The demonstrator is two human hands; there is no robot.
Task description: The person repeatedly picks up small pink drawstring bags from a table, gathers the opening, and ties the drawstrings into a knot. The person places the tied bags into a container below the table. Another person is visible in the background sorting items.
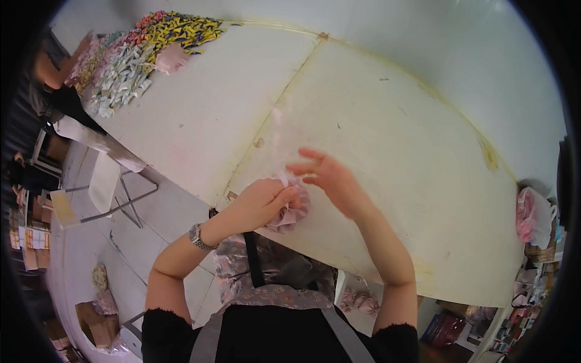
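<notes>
My left hand (263, 202) grips a gathered bundle of pale pink fabric (287, 221) close to the front edge of the white table (386, 149). The bundle's ruffled folds spread out below my fingers and to their right. A pale, sheer strip (278, 131), perhaps ribbon, rises from the top of it over the table; it is blurred. Just to the right, my right hand (329, 179) is raised with its fingers apart and nothing visible in them. Motion blurs those fingers, and I cannot tell whether they touch the strip.
At the far left, a person's arm (56, 75) reaches over heaped small fabric pieces (122, 75), beside a pink piece (171, 59). A folding chair (105, 181) stands on the tiled floor. A plastic bag (535, 218) hangs near the right edge. Shelves (483, 331) hold goods below.
</notes>
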